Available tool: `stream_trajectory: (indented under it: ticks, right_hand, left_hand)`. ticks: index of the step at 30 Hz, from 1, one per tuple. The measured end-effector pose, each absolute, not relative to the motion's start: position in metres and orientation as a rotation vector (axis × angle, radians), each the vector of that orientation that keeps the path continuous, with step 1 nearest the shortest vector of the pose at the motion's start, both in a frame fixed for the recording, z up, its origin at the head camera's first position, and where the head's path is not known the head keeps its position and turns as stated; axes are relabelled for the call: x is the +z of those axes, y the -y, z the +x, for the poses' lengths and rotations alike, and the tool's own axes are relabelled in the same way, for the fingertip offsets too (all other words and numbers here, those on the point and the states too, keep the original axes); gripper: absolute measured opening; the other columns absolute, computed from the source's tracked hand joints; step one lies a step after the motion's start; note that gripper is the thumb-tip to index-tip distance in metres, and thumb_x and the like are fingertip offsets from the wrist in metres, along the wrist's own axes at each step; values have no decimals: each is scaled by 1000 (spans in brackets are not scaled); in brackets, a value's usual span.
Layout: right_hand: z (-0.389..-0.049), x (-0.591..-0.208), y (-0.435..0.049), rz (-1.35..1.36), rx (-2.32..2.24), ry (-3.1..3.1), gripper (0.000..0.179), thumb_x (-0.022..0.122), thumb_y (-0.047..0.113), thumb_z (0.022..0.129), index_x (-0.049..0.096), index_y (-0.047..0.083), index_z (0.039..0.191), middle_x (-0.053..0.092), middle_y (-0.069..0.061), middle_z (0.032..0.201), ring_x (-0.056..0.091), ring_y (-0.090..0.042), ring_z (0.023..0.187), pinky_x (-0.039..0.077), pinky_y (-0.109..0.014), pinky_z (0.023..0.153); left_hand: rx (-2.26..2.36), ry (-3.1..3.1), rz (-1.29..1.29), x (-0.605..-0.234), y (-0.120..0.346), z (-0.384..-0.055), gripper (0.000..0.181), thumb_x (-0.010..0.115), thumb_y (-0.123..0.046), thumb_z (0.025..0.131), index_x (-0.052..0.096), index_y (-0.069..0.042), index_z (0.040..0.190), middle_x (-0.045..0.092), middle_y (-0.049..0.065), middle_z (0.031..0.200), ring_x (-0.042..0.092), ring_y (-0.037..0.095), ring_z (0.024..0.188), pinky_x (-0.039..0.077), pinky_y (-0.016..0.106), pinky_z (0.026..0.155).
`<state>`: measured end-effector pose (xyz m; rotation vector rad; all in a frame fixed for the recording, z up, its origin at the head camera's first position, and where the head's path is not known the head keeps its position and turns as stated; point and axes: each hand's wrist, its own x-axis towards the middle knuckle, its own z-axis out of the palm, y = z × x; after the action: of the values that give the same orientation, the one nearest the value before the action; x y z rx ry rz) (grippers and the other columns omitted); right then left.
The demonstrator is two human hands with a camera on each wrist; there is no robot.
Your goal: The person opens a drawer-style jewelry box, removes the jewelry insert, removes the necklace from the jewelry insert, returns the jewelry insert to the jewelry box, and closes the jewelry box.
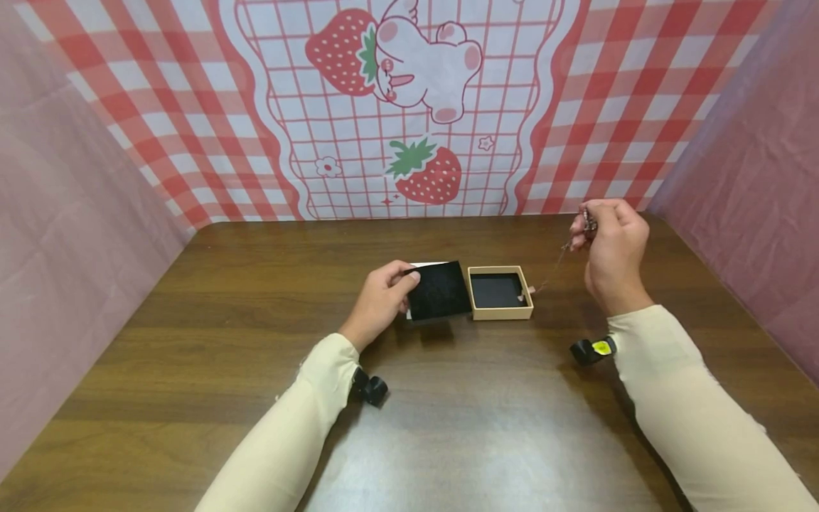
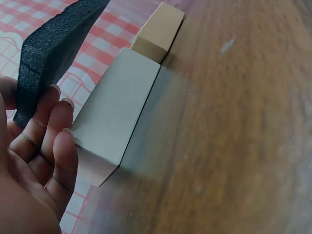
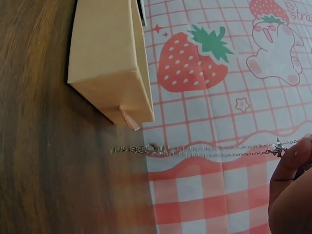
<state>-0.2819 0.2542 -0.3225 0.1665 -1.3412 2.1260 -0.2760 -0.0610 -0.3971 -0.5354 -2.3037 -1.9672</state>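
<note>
In the head view, the right hand (image 1: 617, 245) pinches one chain (image 1: 566, 247), part of it bunched dark at the fingertips and a thin strand trailing down. The left hand (image 1: 382, 299) grips one black pad (image 1: 441, 291), square and flat, thumb on top and fingers beneath. The pad is up off the wooden table (image 1: 192, 355), tilted, and covers most of a white box (image 1: 430, 264) behind it. Just right of the pad sits one tan box (image 1: 502, 313), open and black inside, with a small ribbon tab (image 1: 532, 289) at its right wall. Two wrist cameras are strapped on, one per sleeve. A red checked cloth (image 1: 640, 107) with strawberries stands behind.

In the left wrist view, the pad looks thick and grainy like foam, pinched between thumb and fingers. Two boxes stand end to end on the table, the white one nearer.

In the right wrist view, the chain is silvery and thin, with small dark ornaments near the fingers. It hangs beside the tan box, apart from it, its far end blurred. The fingers hide the rest.
</note>
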Motion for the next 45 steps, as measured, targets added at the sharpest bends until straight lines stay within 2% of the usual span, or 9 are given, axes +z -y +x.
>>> stream_trajectory:
  ticks: [7,13,19,26,32,39,42,45]
  right_hand:
    - [-286,-326,-259,150,2102,1382,18,57,0,97,60,-10,82,58,-11,60,51,-13,43,44,-23,39]
    - [-287,-331,-266,51,2113,1514,19,59,3,98,63,-8,83,60,-7,61,52,-11,43,46,-22,42]
    - [-289,-337,-273,-17,2201,1616,18,58,5,98,66,-3,84,62,-6,62,54,-10,46,48,-22,43]
    - [-291,-341,-276,-19,2132,1786,17,58,7,99,66,-3,88,64,-4,65,56,-9,50,50,-21,47]
    - [-290,-343,-278,-120,1956,2047,19,57,15,100,66,3,89,64,2,68,57,-7,55,50,-19,51]
    - [-290,-347,-282,-155,1840,2204,22,54,20,102,63,0,97,64,5,72,58,-6,60,52,-20,54]
    - [-291,-349,-283,-175,1809,2262,22,54,20,103,62,1,99,64,6,73,58,-6,61,52,-20,56]
    - [-291,-350,-284,-179,1799,2328,25,53,20,102,60,-4,103,64,5,75,58,-5,63,53,-20,57]
  left_hand:
    - [-1965,2321,-522,-395,60,-277,18,61,-11,100,67,3,110,57,14,66,54,31,57,48,32,55]
    - [-1948,2353,-509,-387,59,-271,18,58,-6,100,66,7,109,55,25,69,53,36,59,49,34,57]
    - [-1945,2355,-516,-367,59,-252,16,58,-4,99,65,8,107,55,17,65,54,42,61,50,34,58]
    - [-1938,2352,-525,-366,59,-252,17,57,-4,99,65,8,107,55,13,64,54,41,60,50,36,57]
    - [-1949,2354,-521,-365,59,-252,17,57,-4,100,65,8,108,55,9,63,53,49,63,50,36,58]
    - [-1953,2328,-524,-395,61,-274,19,61,-13,99,67,2,108,55,3,62,53,26,55,48,31,55]
    - [-1958,2333,-517,-395,60,-274,19,61,-12,100,67,2,110,55,3,62,54,33,57,49,33,55]
    - [-1961,2330,-519,-394,60,-274,19,61,-13,100,67,2,110,55,3,62,54,32,57,48,32,55]
